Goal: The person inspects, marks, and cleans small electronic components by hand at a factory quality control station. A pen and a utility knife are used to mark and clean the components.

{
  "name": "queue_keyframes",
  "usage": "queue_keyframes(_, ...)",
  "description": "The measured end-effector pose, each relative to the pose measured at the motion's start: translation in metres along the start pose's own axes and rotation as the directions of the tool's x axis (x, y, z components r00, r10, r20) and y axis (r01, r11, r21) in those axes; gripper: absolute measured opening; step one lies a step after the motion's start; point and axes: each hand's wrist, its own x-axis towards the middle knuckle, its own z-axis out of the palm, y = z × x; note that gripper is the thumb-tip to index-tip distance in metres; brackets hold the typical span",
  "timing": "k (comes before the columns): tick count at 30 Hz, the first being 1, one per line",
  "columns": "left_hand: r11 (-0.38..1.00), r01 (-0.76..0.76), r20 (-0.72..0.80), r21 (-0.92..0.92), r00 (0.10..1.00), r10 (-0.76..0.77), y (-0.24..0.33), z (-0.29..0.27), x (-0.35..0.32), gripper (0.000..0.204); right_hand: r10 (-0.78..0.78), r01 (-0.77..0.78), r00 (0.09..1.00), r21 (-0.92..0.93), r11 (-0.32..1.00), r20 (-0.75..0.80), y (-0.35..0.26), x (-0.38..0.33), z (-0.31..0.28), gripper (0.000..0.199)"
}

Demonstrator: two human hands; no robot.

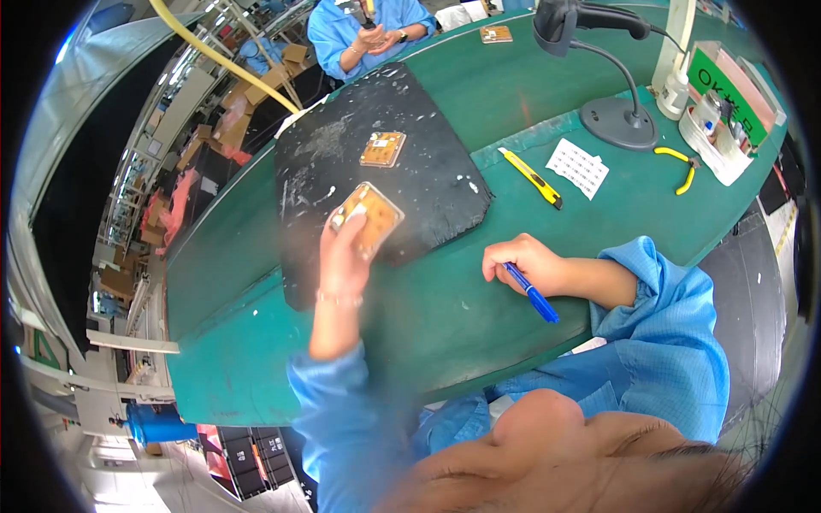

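My left hand (345, 252) grips a flat, squarish orange-brown circuit board (376, 224) with a pale edge, thumb on its upper face, and holds it above the black mat (428, 184). Farther back on that mat lies a similar orange board (383, 149). To the right, over the green table (428, 316), my right hand (528, 263) is closed around a blue pen (537, 297). The pen's back end points toward me and its tip is hidden by my fingers.
A yellow utility knife (532, 179), a label sheet (579, 168) and yellow-handled pliers (682, 168) lie on the right. Behind them stand a barcode scanner (590, 24) on its stand (620, 122) and a white basket (714, 150) of bottles. Across the table, another person (368, 38) works near another board (496, 34).
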Motion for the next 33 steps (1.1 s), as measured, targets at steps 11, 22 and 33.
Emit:
queue_keyframes(11, 0.970, -0.238, 0.215, 0.050, 0.951, 0.223, 0.051, 0.122, 0.078, 0.032, -0.104, 0.104, 0.995, 0.033, 0.994, -0.004, -0.014, -0.004, 0.004, 0.017)
queue_keyframes(22, 0.829, -0.275, -0.008, 0.488, 0.948, 0.319, -0.048, 0.031, -0.024, 0.027, -0.122, 0.124, 0.992, -0.052, 0.991, 0.038, -0.003, 0.001, 0.012, 0.008)
queue_keyframes(33, 0.830, -0.324, 0.060, 0.453, 0.940, 0.334, -0.064, 0.018, -0.025, 0.026, -0.089, 0.093, 0.994, -0.060, 0.994, 0.066, -0.005, -0.007, 0.015, 0.009)
